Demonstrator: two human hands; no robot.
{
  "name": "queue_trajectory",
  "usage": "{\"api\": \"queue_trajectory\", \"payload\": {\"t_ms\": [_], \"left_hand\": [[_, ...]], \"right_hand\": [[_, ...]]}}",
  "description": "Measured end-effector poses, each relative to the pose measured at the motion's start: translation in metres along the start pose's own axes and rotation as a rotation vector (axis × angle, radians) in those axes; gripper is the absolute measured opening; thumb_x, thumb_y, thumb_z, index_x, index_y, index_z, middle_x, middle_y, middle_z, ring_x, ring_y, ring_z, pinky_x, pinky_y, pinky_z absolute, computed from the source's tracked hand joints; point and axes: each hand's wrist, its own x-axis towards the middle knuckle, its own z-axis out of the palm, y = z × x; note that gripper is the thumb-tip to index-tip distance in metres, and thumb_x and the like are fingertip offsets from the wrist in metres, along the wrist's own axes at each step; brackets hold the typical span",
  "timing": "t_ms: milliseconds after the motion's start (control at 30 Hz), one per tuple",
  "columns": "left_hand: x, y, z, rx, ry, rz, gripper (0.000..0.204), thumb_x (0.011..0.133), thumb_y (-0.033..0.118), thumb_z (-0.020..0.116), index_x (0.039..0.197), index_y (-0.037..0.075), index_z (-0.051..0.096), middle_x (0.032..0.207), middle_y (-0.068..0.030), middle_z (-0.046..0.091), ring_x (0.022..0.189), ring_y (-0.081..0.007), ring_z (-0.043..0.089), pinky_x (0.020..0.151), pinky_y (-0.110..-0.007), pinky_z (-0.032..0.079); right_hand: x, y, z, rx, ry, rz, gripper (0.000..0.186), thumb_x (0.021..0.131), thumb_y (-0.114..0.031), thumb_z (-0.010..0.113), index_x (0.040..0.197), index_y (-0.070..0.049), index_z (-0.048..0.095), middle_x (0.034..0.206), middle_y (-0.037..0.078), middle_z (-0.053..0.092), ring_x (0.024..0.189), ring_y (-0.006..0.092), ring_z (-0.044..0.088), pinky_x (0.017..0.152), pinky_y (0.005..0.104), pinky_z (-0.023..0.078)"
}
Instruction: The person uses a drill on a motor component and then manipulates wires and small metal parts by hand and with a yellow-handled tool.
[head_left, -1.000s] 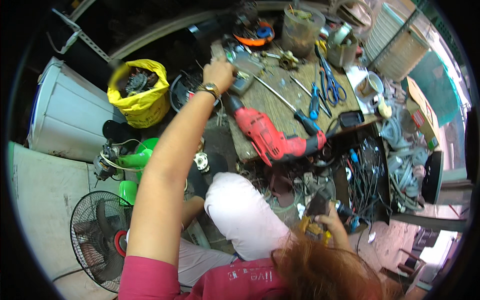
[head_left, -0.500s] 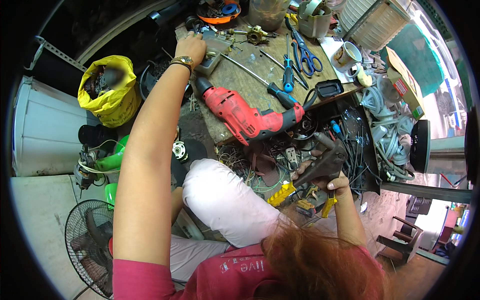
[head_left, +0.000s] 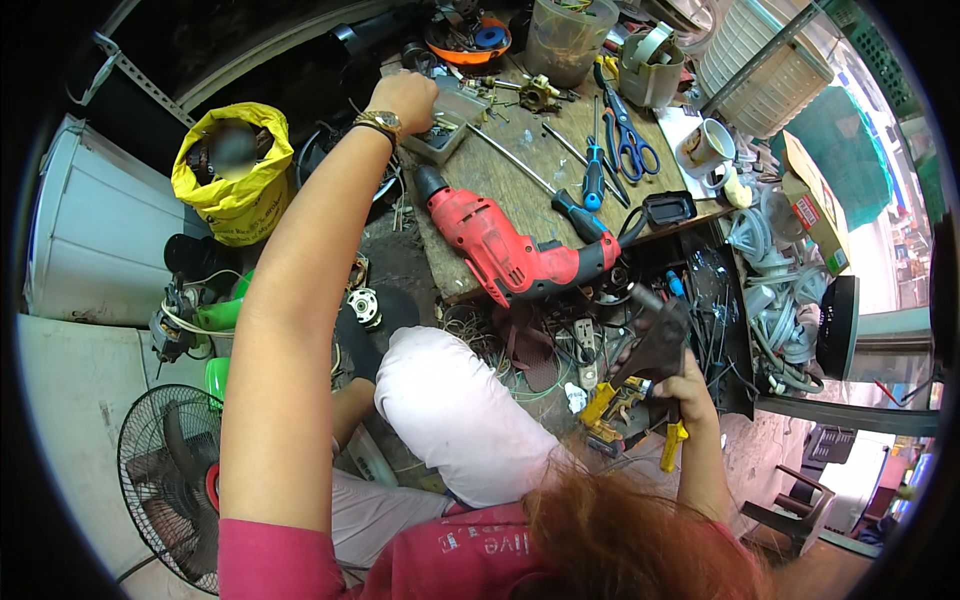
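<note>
My left hand (head_left: 405,100) is over the far left corner of the wooden workbench (head_left: 440,250), beside a small clear plastic tray (head_left: 438,140) of small metal parts. Its fingers bend down out of sight, so whatever they hold is hidden. At the lower right, my right hand (head_left: 685,388) is closed around a handle of what looks like a hand riveter (head_left: 655,345), with a dark metal body and yellow grips. It is held up off the bench's near right edge. Between my hands a red power drill (head_left: 510,250) lies on the bench, its chuck toward the tray.
Blue-handled screwdrivers (head_left: 593,180), blue scissors (head_left: 632,150) and a brass-coloured part (head_left: 540,95) lie on the bench. A mug (head_left: 705,145) stands at its right. An open drawer (head_left: 715,300) of tools juts out below. A yellow bag (head_left: 235,190) and a fan (head_left: 170,480) are at left.
My left hand has drawn up slightly over the tray corner, its fingers now turned out of view. The riveter has tilted more upright in my right hand. The whole view has shifted a little.
</note>
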Motion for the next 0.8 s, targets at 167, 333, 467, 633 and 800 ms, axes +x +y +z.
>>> {"api": "queue_trajectory", "payload": {"t_ms": [167,333,467,633,800], "left_hand": [[-0.010,-0.017,0.019,-0.928,0.259,-0.030,0.020,0.078,0.015,0.066,0.090,-0.001,0.064,0.082,-0.0087,0.068,0.073,-0.0164,0.062,0.068,-0.032,0.049],[-0.059,0.013,-0.002,-1.728,0.214,-0.240,0.012,0.087,0.023,0.055,0.089,0.011,0.056,0.070,0.0059,0.049,0.057,-0.0020,0.045,0.046,-0.018,0.032],[-0.122,0.083,-0.015,-2.271,0.169,-0.015,0.005,0.083,0.011,0.053,0.087,0.012,0.050,0.075,-0.0023,0.055,0.054,-0.0058,0.046,0.044,-0.018,0.033],[-0.231,0.038,0.029,-2.712,0.100,-0.106,0.014,0.082,0.002,0.047,0.094,0.010,0.045,0.070,-0.0037,0.044,0.049,-0.0080,0.036,0.039,-0.020,0.026],[-0.315,-0.018,0.096,-2.357,0.821,-0.826,0.017,0.096,0.026,0.047,0.088,0.011,0.052,0.077,-0.0028,0.049,0.062,-0.0120,0.044,0.052,-0.024,0.036]], "right_hand": [[0.008,-0.012,0.007,0.018,0.034,-0.134,0.091,0.051,-0.019,0.066,0.135,0.003,0.038,0.108,0.016,0.062,0.098,0.0278,0.064,0.093,0.0403,0.049],[0.028,-0.024,0.027,0.055,-0.009,-0.234,0.090,0.053,-0.018,0.067,0.135,0.001,0.036,0.106,0.018,0.058,0.101,0.0338,0.061,0.094,0.0456,0.047],[0.026,-0.031,0.051,0.070,-0.056,-0.268,0.089,0.055,-0.018,0.068,0.135,0.002,0.036,0.107,0.019,0.058,0.102,0.0331,0.060,0.096,0.0452,0.047],[0.028,-0.010,0.073,-0.035,-0.105,-0.183,0.087,0.057,-0.019,0.067,0.136,0.002,0.037,0.108,0.017,0.059,0.105,0.0306,0.059,0.096,0.0433,0.047],[0.038,0.012,0.094,-0.415,-0.157,-0.135,0.080,0.058,-0.011,0.060,0.135,0.001,0.042,0.117,0.013,0.060,0.110,0.0232,0.058,0.102,0.0334,0.039]]}}
